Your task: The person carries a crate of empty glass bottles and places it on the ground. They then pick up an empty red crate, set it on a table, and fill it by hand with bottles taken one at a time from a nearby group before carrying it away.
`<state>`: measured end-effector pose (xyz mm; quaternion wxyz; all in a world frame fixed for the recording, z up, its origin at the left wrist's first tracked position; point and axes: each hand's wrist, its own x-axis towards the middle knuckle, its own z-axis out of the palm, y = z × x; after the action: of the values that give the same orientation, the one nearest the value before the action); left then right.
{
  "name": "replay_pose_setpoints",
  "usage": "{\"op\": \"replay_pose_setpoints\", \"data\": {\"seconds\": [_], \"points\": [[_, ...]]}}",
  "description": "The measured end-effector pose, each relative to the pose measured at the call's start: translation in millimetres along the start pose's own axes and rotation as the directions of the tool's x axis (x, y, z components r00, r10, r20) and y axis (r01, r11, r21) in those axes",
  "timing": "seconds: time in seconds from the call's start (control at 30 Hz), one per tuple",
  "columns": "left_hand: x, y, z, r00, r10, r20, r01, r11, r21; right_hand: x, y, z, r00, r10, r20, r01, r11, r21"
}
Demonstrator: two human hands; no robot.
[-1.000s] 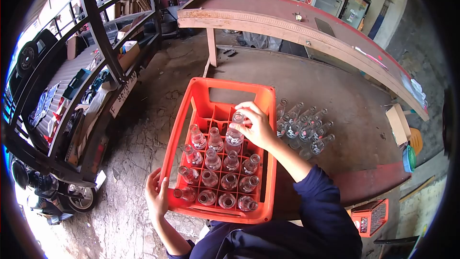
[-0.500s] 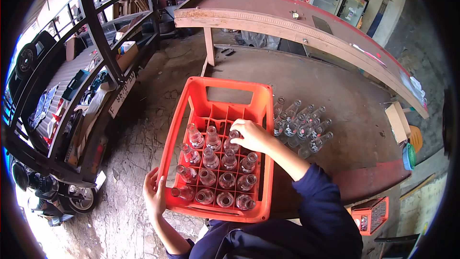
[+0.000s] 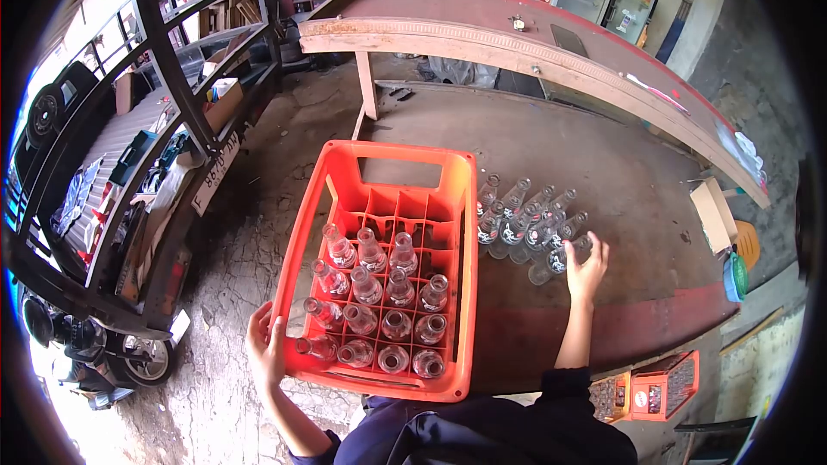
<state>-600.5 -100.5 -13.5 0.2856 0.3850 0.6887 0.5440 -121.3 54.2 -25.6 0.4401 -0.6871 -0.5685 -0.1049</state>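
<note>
An orange-red crate (image 3: 469,275) with a divided grid stands in front of me, its nearer compartments filled with several upright empty glass bottles (image 3: 366,286). The compartments at its far end hold no bottles. My left hand (image 3: 266,346) is at the crate's left side near the front corner, fingers apart. To the right of the crate stands a group of several clear bottles (image 3: 530,222) with white lettering. My right hand (image 3: 587,265) is at the group's nearest right bottle (image 3: 558,260), thumb and fingers spread around its neck; firm contact cannot be made out.
A long reddish table (image 3: 482,17) with a wooden edge spans the back. At left stands a truck bed (image 3: 129,146) with black rails, a motorcycle wheel (image 3: 146,357) below it. More crates (image 3: 663,389) stand at lower right, a cardboard box (image 3: 713,211) at right.
My right hand has let go of a bottle in the crate and moved right to the standing bottles. The crate appears slightly further left in view.
</note>
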Motion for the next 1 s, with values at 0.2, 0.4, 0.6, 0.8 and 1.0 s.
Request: {"op": "replay_pose_setpoints", "data": {"seconds": [0.2,0.4,0.6,0.8,1.0], "points": [[0,1,0,1.0,0.014,-0.005,-0.014,1.0,-0.008,-7,25,13,0.992,0.11,0.06,-0.119,0.979,0.164],[-2,3,0,1.0,-0.026,-0.012,0.026,1.0,-0.006,-9,51,32,0.97,0.195,0.146,-0.233,0.918,0.32],[2,-8,-2,1.0,-0.01,0.0,0.01,1.0,-0.025,-9,11,-5,0.982,0.187,0.033,-0.185,0.906,0.381],[0,2,0,1.0,-0.008,0.018,0.008,1.0,-0.001,41,-79,-66,0.993,0.05,-0.106,0.045,0.67,0.741],[-2,7,1,1.0,-0.019,0.019,0.02,0.999,-0.04,75,-171,-69,0.98,-0.099,-0.175,0.201,0.459,0.866]]}}
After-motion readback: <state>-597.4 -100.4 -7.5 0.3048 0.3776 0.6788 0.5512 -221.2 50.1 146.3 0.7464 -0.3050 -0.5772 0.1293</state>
